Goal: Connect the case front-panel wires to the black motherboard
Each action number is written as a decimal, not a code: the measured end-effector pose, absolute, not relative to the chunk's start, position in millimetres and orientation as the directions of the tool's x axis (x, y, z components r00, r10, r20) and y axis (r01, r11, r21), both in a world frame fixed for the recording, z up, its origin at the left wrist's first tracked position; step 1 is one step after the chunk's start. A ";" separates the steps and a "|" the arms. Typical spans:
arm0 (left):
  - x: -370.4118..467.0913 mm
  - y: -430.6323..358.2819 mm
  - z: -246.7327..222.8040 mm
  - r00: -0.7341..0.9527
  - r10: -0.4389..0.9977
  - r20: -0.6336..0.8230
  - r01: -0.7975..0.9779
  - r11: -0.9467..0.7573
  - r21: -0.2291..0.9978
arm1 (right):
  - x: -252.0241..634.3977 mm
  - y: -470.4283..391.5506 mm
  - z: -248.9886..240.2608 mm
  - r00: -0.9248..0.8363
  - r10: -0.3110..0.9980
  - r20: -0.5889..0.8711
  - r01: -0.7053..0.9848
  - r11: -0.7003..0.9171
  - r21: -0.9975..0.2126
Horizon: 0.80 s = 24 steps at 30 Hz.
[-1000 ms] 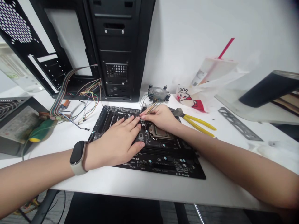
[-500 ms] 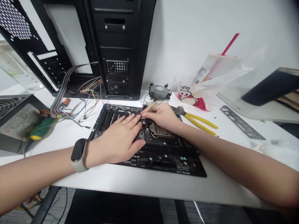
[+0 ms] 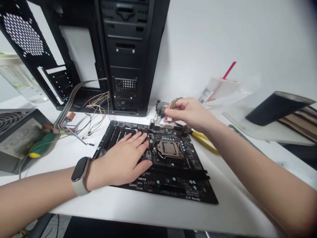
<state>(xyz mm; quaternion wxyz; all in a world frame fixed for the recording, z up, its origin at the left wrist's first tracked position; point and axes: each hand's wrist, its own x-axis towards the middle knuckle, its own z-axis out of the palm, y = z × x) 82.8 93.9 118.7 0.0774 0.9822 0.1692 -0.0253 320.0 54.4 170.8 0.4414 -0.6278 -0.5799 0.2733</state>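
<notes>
Black motherboard point(image 3: 170, 172) lies flat on white table point(image 3: 123, 206); clock positions taken from its CPU point(image 3: 169, 149). Left hand point(image 3: 126, 160), at 9 o'clock, palm down on the board, fingers extended and slightly parted, gripping nothing. Right hand point(image 3: 184, 112), at 1 o'clock, raised over the far edge; thumb and fingers closed in a pinch on fan cable point(image 3: 174, 102), white connector point(image 3: 169, 118) showing below the fingertips. CPU cooler fan point(image 3: 160, 106) partly hidden, 12 o'clock. Yellow-handled pliers point(image 3: 205, 143), 3 o'clock. Computer case point(image 3: 127, 59), 11 o'clock. Green-and-yellow screwdriver point(image 3: 42, 145), 9 o'clock.
</notes>
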 end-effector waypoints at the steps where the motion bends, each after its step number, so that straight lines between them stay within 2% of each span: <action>1: 82.5 93.9 118.9 0.943 0.327 -0.064 0.334 -0.931 0.151 | 329.8 53.0 177.7 0.223 0.956 0.193 0.554 0.039 -0.832; 5: 80.6 92.8 121.8 0.945 0.324 -0.046 0.327 -0.932 0.153 | 370.4 54.2 181.9 0.372 0.888 0.268 0.824 -0.184 -0.536; 7: 79.1 92.5 122.7 0.946 0.322 -0.049 0.325 -0.935 0.140 | 385.5 58.2 172.9 0.379 0.883 0.277 0.864 -0.230 -0.448; 11: 74.5 93.4 121.1 0.943 0.333 -0.032 0.334 -0.935 0.119 | 397.4 64.3 157.0 0.315 0.916 0.250 0.917 -0.226 -0.328; 15: 71.1 95.1 120.4 0.936 0.350 -0.031 0.351 -0.929 0.116 | 394.5 61.7 156.4 0.293 0.919 0.264 0.934 -0.216 -0.283; 24: 68.0 98.9 121.1 0.933 0.354 -0.060 0.358 -0.926 0.118 | 384.3 57.1 159.5 0.255 0.908 0.331 0.934 -0.143 -0.327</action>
